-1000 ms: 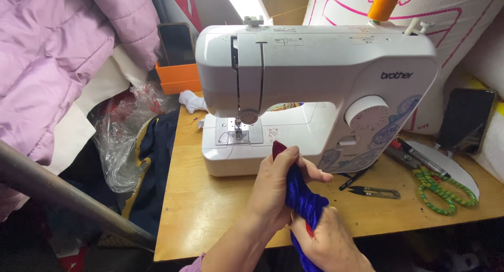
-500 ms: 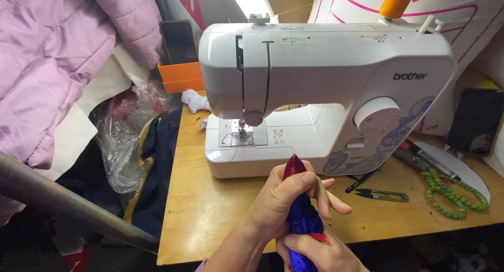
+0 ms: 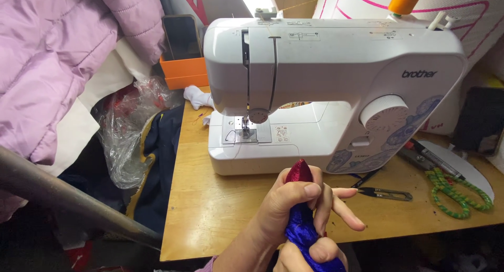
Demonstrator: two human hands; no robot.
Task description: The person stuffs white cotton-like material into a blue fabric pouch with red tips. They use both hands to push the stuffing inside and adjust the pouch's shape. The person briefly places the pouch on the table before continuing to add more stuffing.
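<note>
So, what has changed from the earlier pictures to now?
The left hand has closed higher around the blue fabric, so its red tip now pokes out above. The right hand keeps holding below. Sewing machine and snips stayed put.

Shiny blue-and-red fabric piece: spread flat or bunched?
Bunched: the shiny blue-and-red fabric piece is gripped into a narrow roll by left hand and right hand.

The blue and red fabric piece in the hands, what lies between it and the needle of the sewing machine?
In the head view, only the white sewing machine base and a strip of bare wooden table lie between the fabric piece and the needle.
</note>
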